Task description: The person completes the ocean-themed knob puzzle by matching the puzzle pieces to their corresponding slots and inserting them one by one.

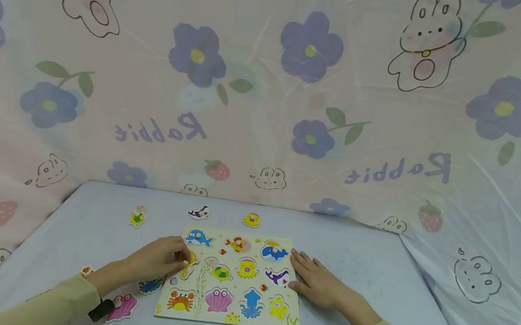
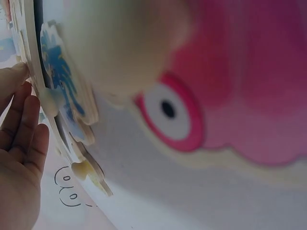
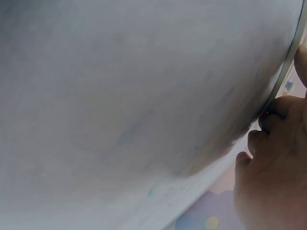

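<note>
A wooden puzzle board (image 1: 235, 319) printed with sea animals lies on the table, its slots showing a crab, pink shell, squid, starfish, whale and others. At its left side my left hand (image 1: 166, 255) pinches a yellow seahorse piece (image 1: 193, 259), partly hidden by the fingers. In the left wrist view the thumb and fingertips (image 2: 38, 139) come together at the board's edge. My right hand (image 1: 320, 283) rests at the board's right edge, fingers spread and touching it. The right wrist view shows these fingers (image 3: 256, 141) along the edge.
Loose pieces lie around the board: a turtle (image 1: 137, 217), a purple-and-white shark-like piece (image 1: 198, 212) and a yellow octopus (image 1: 252, 220) behind; a blue piece (image 1: 150, 285) and a pink shell (image 1: 122, 308) near the left arm. An orange piece (image 1: 87, 270) is partly covered by that arm. A patterned curtain hangs behind.
</note>
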`<state>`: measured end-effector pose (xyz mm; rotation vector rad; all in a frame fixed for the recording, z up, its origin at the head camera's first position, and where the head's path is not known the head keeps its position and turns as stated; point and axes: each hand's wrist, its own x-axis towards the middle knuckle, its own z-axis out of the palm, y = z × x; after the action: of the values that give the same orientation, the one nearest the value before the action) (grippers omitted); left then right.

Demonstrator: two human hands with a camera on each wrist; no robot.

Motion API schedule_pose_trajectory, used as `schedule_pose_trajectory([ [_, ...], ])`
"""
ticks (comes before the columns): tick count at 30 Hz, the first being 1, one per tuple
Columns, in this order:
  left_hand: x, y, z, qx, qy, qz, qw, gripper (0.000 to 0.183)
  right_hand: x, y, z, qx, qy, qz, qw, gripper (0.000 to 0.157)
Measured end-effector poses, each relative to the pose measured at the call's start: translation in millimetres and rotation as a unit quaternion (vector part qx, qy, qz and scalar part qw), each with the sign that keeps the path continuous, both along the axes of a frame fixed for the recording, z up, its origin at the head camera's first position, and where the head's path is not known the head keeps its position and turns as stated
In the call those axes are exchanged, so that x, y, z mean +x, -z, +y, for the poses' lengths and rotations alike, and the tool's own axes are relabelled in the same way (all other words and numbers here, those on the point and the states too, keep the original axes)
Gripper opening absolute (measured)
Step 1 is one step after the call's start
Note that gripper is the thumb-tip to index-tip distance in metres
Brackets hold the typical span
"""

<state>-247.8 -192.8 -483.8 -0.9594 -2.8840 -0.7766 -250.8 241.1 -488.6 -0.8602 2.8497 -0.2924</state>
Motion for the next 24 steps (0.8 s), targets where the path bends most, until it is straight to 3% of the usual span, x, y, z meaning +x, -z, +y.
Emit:
schedule_pose_trajectory([
  [13, 5.4, -2.8, 0.8, -0.016, 0.006, 0.008, 0.9998, 0.010, 1.3, -3.3, -2.7, -0.002, 0.000, -0.007, 1.000, 0.071],
  [24, 3.4, -2.5, 3.5, -0.018, 0.000, 0.014, 0.9997, 0.012, -0.4, -1.0, -1.2, 0.004, 0.005, -0.005, 1.000, 0.072],
])
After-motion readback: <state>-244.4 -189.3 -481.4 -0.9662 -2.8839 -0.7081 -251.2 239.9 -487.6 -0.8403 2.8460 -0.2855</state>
